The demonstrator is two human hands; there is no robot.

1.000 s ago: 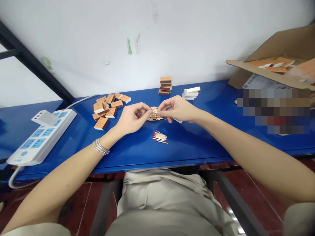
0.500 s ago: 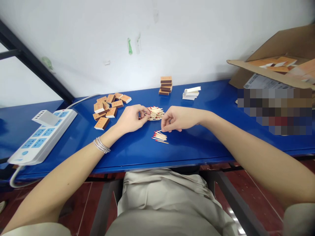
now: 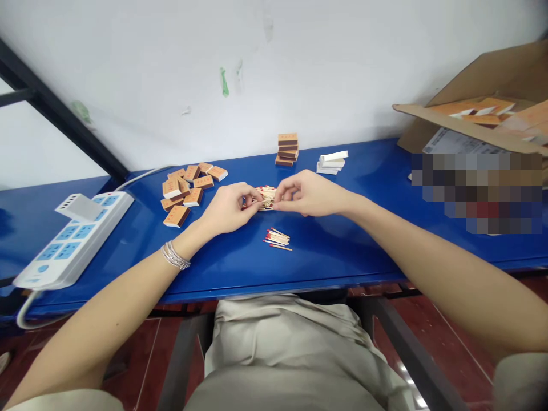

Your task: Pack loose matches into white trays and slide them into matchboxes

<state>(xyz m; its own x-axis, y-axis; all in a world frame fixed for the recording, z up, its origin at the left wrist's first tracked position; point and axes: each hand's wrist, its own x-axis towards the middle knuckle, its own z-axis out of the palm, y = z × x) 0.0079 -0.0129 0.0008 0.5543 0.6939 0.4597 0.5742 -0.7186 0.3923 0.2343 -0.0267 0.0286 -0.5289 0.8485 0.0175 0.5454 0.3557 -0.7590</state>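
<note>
A heap of loose red-tipped matches (image 3: 268, 197) lies on the blue table (image 3: 342, 245) between my hands. At the heap's left side is my left hand (image 3: 231, 208), fingers curled and thumb and forefinger closed on matches, with red heads showing under the curl. My right hand (image 3: 310, 194) reaches the heap's right edge, thumb and forefinger brought together; what is between the tips is too small to make out. Nearer to me, a small bundle of matches (image 3: 278, 237) lies roughly side by side, heads to the left, touched by neither hand.
Several orange matchboxes (image 3: 203, 181) lie scattered on the left. Toward the wall stand a stack of matchboxes (image 3: 287, 149) and some white inner trays (image 3: 331, 162). A white power strip (image 3: 77, 245) lies far left; an open cardboard box (image 3: 471, 125) is on the right.
My right hand has moved up and away from the small bundle to the heap, leaving the match it held on the bundle. My left hand has stayed at the heap.
</note>
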